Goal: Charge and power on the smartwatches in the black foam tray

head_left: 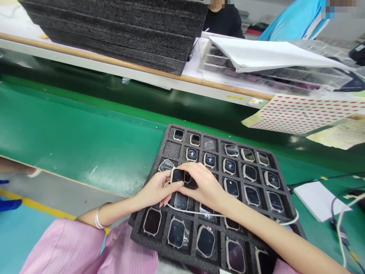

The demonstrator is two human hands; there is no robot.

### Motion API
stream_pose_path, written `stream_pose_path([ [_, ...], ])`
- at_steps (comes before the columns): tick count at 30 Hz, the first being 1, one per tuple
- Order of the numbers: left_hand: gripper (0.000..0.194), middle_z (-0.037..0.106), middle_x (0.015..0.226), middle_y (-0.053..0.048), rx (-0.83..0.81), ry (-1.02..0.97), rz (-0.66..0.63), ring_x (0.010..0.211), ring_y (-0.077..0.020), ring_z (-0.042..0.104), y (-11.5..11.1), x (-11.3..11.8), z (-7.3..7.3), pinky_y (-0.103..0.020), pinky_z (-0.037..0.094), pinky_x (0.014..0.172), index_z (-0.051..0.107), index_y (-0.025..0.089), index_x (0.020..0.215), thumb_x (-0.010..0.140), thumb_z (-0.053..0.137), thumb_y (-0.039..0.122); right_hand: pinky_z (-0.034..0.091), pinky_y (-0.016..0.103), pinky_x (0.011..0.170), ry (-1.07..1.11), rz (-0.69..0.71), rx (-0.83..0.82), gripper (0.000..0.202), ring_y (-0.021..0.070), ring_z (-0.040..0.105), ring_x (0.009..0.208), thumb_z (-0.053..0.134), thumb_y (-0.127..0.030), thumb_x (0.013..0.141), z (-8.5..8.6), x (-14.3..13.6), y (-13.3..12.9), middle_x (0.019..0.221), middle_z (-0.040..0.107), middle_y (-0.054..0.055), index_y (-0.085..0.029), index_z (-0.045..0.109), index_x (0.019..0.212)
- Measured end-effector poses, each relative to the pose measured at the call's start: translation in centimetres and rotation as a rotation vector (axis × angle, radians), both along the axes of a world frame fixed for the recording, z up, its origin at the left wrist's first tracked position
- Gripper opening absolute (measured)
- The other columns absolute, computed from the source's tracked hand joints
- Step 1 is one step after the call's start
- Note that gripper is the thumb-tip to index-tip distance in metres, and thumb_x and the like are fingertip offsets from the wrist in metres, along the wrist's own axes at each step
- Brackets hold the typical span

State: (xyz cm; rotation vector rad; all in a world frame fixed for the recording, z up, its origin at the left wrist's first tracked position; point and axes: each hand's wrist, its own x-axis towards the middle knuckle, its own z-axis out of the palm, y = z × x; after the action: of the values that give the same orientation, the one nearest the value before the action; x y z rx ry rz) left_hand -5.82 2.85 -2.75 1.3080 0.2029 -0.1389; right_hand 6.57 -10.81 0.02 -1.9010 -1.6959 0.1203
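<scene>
Over a black foam tray (164,252) of smartwatches, my left hand (156,190) grips a smartwatch (178,175) by its edge, thumb on the lower side. My right hand (203,182) is curled against the same watch, thumb and fingers pinching its right side. The watch's screen is dark. A white cable (194,212) runs from beneath my left fingers across the tray, passing under my right forearm; its end by the watch is hidden. Lit dials show on several tray watches, such as one smartwatch (210,160); others are dark, including a smartwatch (152,222) at the lower left.
Black foam sheets (119,34) stand on the shelf (137,68) behind the green bench (71,133). Clear plastic trays (216,57) lie under white paper (265,53). A white box (319,201) and cables (339,224) sit at right. Two people (224,21) are across the bench.
</scene>
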Motion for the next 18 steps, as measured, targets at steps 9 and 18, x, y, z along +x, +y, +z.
stream_pose_path([
  [9,0.039,0.036,0.044,0.011,0.012,0.01,0.006,0.029,-0.0026,0.029,0.29,-0.23,0.37,-0.016,0.016,0.032,0.053,0.01,0.099,0.085,0.056,0.047,0.051,0.039,0.078,0.039,0.005,0.146,0.03,0.0239,0.062,0.094,0.063,-0.031,0.086,-0.95,-0.58,0.05,0.101,0.066,0.011,-0.017,0.052,0.11],
  [18,0.035,0.037,0.05,0.01,-0.062,-0.002,0.019,0.033,-0.0016,0.027,0.2,0.01,0.56,-0.018,0.015,0.034,0.054,0.01,0.1,0.083,0.061,0.04,0.049,0.04,0.081,0.007,0.035,0.104,0.036,0.025,0.06,0.097,0.066,-0.032,0.085,-0.81,-0.07,-0.32,0.105,0.064,0.012,-0.016,0.051,0.114],
])
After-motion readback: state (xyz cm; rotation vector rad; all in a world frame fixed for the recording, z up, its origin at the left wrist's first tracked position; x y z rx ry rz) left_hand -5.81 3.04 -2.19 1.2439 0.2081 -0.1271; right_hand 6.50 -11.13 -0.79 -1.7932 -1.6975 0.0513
